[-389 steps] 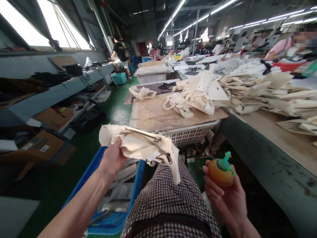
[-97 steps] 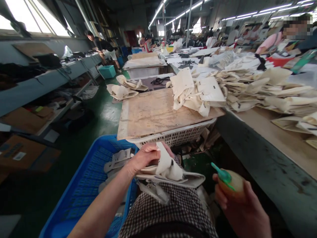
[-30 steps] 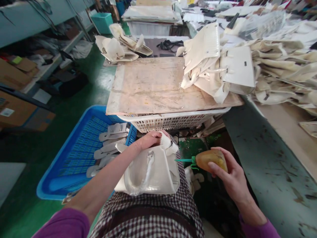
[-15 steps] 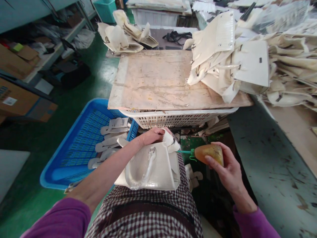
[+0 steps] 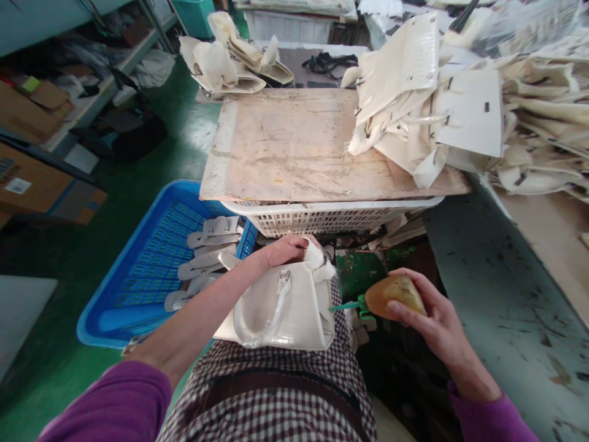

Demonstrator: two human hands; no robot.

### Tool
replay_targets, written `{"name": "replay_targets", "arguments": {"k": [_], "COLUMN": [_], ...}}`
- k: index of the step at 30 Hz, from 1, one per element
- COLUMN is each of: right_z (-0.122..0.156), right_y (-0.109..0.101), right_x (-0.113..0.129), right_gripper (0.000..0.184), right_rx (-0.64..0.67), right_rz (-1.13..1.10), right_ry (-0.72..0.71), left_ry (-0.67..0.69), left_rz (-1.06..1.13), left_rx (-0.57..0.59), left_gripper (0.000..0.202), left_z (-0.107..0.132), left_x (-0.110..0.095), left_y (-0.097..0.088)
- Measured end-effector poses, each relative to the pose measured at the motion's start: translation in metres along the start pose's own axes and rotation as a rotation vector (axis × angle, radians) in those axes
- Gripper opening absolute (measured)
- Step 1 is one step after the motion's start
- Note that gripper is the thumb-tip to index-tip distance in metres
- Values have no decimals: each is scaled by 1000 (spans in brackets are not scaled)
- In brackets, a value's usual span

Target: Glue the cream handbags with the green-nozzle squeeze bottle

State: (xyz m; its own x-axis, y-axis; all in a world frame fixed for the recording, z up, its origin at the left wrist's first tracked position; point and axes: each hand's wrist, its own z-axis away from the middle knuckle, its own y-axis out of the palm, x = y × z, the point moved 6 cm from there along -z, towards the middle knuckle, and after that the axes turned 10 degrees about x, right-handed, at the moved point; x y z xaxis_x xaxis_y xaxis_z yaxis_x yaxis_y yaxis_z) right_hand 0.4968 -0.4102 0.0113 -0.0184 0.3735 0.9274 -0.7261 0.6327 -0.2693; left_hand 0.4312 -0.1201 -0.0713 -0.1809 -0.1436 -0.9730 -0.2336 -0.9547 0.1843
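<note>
A cream handbag with a clear-wrapped handle rests on my lap, over a checked apron. My left hand grips the bag's upper edge at the far side; some of its fingers are hidden behind the material. In my right hand is an amber squeeze bottle, held on its side with the thumb on top. Its thin green nozzle points left, with the tip at the bag's right side edge. I cannot tell whether the tip touches the bag.
A board lies over a white basket ahead. Unfinished cream bags are piled at its right, others at its back left. At left, a blue basket holds several cream pieces. A green-grey table flanks my right.
The squeeze bottle in my right hand has moved down, its nozzle tip going from the bag's upper right corner to lower along the side edge. My left hand and the bag stay nearly still.
</note>
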Motion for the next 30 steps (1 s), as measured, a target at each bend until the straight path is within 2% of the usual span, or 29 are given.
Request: {"name": "replay_targets", "arguments": {"k": [5,12,21,25,30], "right_z": [2,-6,-3,-2,5], "right_y": [1,-1,-1,-2,-9], "right_x": [-5,-13,-6,-6,-11], "right_gripper": [48,48,49,48,48], "right_rx": [53,-96,-142,-121,-44], "right_rz": [-63,-50,34,56,78], "right_ry": [55,-38,-141,-161,-107], "left_ry": [-11,-17,-19,-26,-35], "left_rz": [2,4,-19,-41,-58], "left_rx": [7,-6,-10,-13,-14], "left_gripper": [10,10,19,14,13], "left_z": [-1,-3,-2,-2,-2], "left_x": [-1,0,-1,2,6], "left_y": [3,3,2,1,-1]}}
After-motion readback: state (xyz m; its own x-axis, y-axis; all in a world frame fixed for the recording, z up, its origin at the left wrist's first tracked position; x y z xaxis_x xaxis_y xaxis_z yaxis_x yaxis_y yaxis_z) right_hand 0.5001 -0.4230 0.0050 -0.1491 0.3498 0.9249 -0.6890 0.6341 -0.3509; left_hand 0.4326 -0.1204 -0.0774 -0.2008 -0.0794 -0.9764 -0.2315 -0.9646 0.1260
